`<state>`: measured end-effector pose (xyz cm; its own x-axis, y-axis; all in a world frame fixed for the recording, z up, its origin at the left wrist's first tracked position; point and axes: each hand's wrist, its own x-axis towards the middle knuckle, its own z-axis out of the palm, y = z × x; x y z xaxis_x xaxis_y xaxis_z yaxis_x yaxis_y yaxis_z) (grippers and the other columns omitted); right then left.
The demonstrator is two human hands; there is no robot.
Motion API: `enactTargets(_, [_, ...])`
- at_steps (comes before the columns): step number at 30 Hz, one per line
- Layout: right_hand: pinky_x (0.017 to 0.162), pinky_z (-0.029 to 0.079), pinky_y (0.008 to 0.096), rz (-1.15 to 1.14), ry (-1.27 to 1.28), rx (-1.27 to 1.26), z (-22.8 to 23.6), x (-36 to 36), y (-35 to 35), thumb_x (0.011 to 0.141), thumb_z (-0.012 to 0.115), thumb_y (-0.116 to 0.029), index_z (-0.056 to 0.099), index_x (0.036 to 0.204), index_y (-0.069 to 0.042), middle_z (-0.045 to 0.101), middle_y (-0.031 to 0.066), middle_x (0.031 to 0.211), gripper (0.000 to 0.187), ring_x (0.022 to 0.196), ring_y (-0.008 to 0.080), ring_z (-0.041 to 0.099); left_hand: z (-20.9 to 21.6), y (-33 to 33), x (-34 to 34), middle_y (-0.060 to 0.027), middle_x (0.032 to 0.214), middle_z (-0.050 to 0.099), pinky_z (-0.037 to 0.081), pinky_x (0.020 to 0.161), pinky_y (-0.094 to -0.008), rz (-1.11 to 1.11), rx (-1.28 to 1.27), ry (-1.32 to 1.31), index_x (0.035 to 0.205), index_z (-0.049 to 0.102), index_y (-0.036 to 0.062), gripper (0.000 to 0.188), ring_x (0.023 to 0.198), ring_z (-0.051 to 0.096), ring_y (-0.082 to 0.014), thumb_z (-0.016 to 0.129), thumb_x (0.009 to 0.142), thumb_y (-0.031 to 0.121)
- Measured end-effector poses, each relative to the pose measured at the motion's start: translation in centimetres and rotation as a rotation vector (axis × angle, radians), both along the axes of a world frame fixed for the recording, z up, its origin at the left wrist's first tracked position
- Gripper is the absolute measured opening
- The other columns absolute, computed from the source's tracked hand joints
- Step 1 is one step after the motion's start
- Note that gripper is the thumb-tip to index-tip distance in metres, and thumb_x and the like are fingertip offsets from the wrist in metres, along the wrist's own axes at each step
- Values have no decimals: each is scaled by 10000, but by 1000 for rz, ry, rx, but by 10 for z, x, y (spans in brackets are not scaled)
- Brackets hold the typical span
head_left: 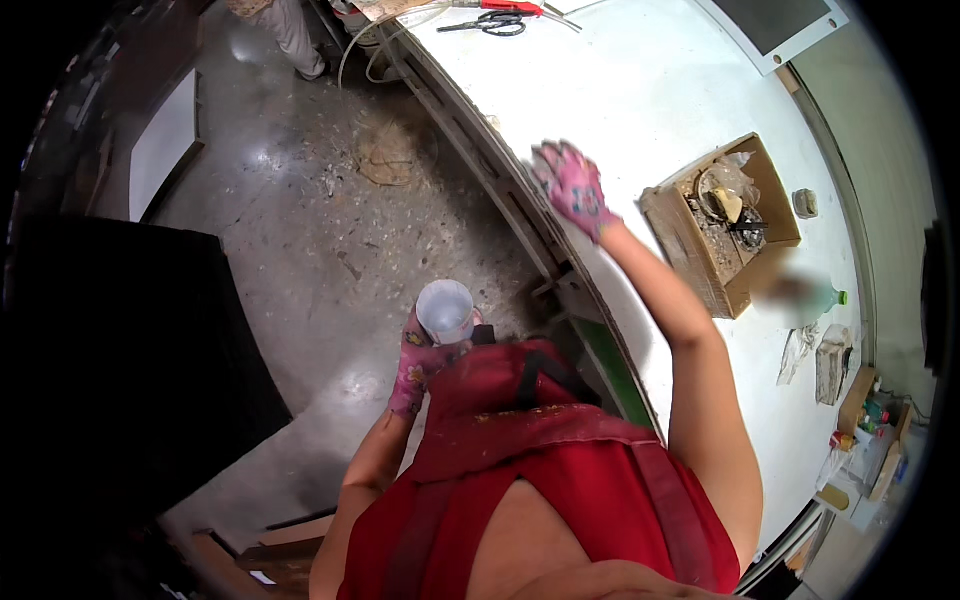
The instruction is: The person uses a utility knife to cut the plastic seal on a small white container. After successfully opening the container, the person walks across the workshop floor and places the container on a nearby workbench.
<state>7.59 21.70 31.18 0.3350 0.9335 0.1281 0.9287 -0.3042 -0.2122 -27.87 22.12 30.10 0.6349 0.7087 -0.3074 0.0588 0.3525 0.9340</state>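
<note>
My left hand (pixel 412 372), in a pink flowered glove, is closed round a whitish plastic cup (pixel 446 312) in front of my red apron (pixel 520 415). The cup's open top faces up, and its inside looks pale; I cannot tell whether anything is in it. Over the near edge of the white worktable (pixel 610 110) reaches my right hand (pixel 574 188), gloved in pink too. Its fingers are stretched out, a little smeared by motion, and nothing shows in them. Whether it touches the tabletop I cannot tell.
Right of my right hand stands an open cardboard box (pixel 668 235) of scraps. Beyond it are a greenish bottle (pixel 822 300) and a small block (pixel 832 372). Black scissors (pixel 490 24) and a red-handled tool (pixel 512 7) lie at the far end. Another person's leg (pixel 295 40) shows far left.
</note>
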Motion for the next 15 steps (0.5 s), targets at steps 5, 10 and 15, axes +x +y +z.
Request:
enactTargets(5, [998, 360, 516, -127, -26, 35, -9, 80, 131, 929, 432, -292, 486, 1322, -161, 510, 89, 1335, 418, 1267, 304, 442, 6, 64, 20, -71, 1184, 586, 502, 877, -310, -27, 136, 228, 1303, 441, 53, 843, 1065, 584, -183, 858, 571, 26])
enactTargets(10, [865, 429, 546, -107, -323, 22, -35, 172, 245, 923, 418, -288, 567, 1199, -141, 577, 100, 1231, 347, 1165, 297, 519, 39, 127, 63, -96, 1190, 574, 439, 964, -351, 91, 524, 296, 1318, 472, 64, 885, 1112, 555, -224, 880, 534, 114])
enactTargets(15, [848, 494, 478, -52, -402, 66, -54, 234, 306, 943, 398, -230, 568, 1203, -110, 603, 111, 1205, 333, 1155, 302, 556, 97, 198, 115, -84, 1168, 592, 467, 918, -324, 205, 605, 393, 1286, 489, 42, 897, 1059, 572, -186, 922, 510, 165])
